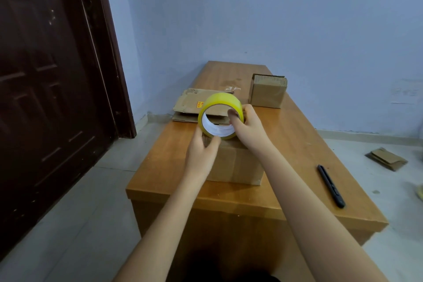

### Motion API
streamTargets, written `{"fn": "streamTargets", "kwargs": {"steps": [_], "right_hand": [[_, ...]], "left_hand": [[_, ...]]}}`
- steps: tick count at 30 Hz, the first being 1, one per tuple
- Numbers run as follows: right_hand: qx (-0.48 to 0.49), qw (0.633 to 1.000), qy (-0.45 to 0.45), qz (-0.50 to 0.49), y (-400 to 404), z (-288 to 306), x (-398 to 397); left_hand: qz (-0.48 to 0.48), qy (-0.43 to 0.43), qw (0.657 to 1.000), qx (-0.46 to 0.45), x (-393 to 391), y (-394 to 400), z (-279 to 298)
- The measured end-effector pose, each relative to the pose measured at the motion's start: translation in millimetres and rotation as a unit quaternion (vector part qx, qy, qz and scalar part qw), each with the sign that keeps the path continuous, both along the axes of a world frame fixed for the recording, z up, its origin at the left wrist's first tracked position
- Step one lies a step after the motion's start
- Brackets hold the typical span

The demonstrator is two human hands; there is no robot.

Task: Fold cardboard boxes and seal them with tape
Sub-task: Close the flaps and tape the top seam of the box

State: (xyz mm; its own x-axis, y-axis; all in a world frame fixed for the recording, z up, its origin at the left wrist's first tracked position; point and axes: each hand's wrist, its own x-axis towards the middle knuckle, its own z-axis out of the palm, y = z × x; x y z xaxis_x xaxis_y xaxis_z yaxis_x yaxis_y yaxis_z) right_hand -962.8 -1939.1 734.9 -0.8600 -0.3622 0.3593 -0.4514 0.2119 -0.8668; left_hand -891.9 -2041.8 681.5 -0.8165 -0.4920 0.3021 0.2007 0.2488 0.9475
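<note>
Cardboard box (235,162), folded and standing on the wooden table (297,135), at the taping step: the seal is not yet visibly laid, and the judgement is that the free end of the tape is being found or started at the box's far top edge. Right hand (248,125) grips the yellow tape roll (220,115), its thumb hooked inside the core and its fingers curled over the outer rim. Left hand (202,146) has thumb and fingers bent toward each other just under the roll at the box top; whether they pinch a tape end cannot be told. The roll stands on edge above the far side of the box. The next move probably calls for anchoring the end on the cardboard, then drawing the roll along the seam. Beyond lie flattened cardboard (194,104) and a small finished box (267,90); a black utility knife (330,185) rests right of the box.
</note>
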Motion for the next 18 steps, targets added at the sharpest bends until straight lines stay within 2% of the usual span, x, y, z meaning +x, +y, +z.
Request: {"fn": "streamTargets", "kwargs": {"steps": [2, 7, 11, 13, 16, 18], "right_hand": [[0.0, 1.0, -0.006, -0.009, -4.6, 0.3, 1.5], [-0.007, 1.0, -0.016, -0.003, -4.6, -2.0, 1.3], [-0.024, 1.0, -0.01, 0.002, -4.2, -3.5, 1.1], [-0.056, 0.998, 0.002, -0.011, -2.4, -2.4, 2.0], [-0.17, 0.983, -0.044, -0.047, 2.4, -1.9, 0.6], [-0.162, 0.984, -0.031, -0.063, 5.4, -2.1, 0.8]], "left_hand": [[-0.009, -0.004, 1.0, 0.001, -3.8, -5.6, 0.9], [0.007, -0.016, 0.995, -0.101, -0.1, -9.1, -12.7], [0.012, -0.09, 0.965, -0.247, 7.5, -20.6, 0.4], [-0.008, -0.109, 0.953, -0.284, 11.3, -23.4, 5.6], [-0.013, -0.157, 0.926, -0.342, 12.5, -24.1, 9.3], [-0.003, -0.183, 0.908, -0.376, 11.5, -24.5, 11.6]]}}
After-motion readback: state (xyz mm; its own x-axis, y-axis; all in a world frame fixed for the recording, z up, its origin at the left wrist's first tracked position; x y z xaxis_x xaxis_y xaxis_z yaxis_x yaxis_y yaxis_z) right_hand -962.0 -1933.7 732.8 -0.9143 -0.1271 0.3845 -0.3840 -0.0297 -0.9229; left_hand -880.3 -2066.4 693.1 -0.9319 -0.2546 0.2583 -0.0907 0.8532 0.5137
